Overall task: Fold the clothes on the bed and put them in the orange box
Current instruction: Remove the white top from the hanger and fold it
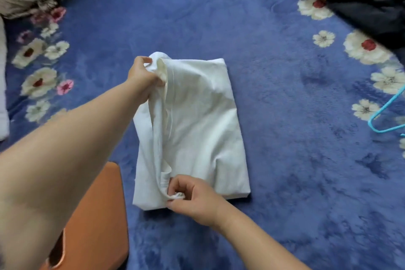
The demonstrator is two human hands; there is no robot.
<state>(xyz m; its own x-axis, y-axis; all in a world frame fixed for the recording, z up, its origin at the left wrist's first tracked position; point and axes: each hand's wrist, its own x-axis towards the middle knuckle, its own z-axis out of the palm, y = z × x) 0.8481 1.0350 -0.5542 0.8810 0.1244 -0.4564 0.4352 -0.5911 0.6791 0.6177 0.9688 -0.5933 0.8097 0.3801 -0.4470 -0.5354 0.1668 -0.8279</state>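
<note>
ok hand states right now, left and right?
Left hand: closed, gripping the far edge of the white garment.
Right hand: closed, pinching the near edge of the same garment.

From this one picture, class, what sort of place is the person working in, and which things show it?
Probably a bedroom: a soft blue flowered blanket covers the surface like a bed, loose clothes lie on it, and a blue hanger sits at the right edge.
</note>
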